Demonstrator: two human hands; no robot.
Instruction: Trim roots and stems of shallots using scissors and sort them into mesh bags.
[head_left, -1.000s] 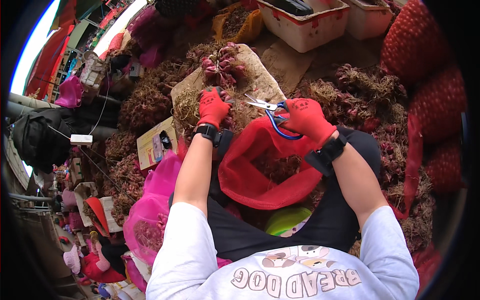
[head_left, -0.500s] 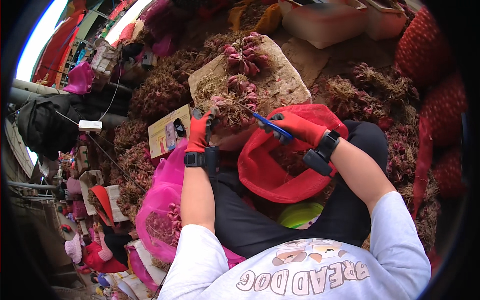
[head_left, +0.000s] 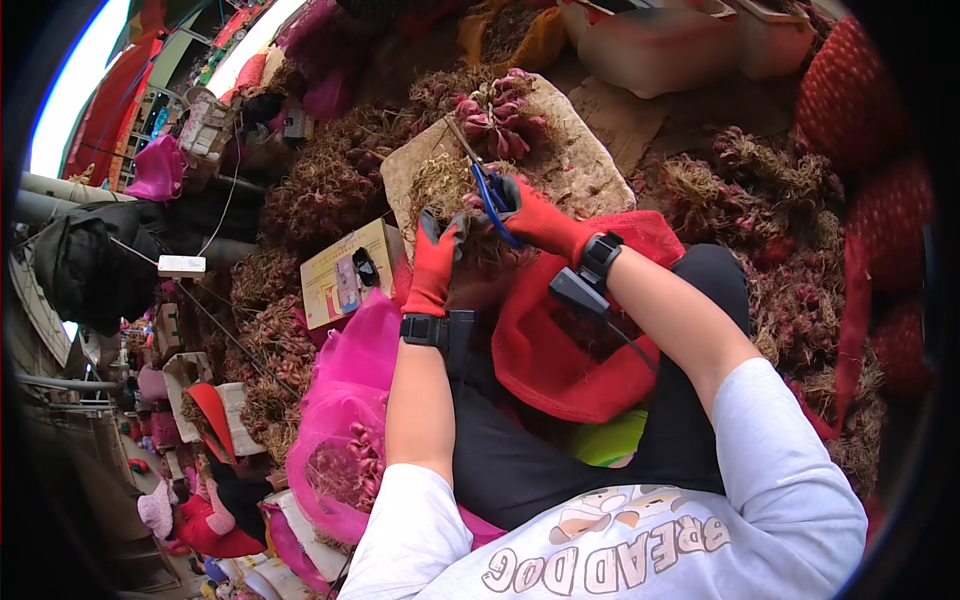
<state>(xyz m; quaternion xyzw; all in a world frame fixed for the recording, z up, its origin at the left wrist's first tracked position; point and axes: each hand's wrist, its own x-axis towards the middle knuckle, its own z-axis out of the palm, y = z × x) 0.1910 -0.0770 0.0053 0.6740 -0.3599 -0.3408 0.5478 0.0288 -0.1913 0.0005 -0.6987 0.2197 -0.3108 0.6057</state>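
Pale slab (head_left: 590,160), reddish bulbs (head_left: 503,130), heaps (head_left: 318,198) around

pale board (head_left: 596,172): at its near edge, bunch of bulbs (head_left: 488,253), partly hidden by right hand (head_left: 545,217) and scissors (head_left: 489,200); beyond it, white tub (head_left: 655,52), blurred; far right of it, red net sack (head_left: 850,92), outer side cut off.

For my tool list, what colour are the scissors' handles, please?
The scissors' handles are blue, as the head view shows.

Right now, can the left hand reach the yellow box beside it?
Probably yes: the yellow box lies just left of the left hand, and nothing seems to block the way. The scissors are on its other side.
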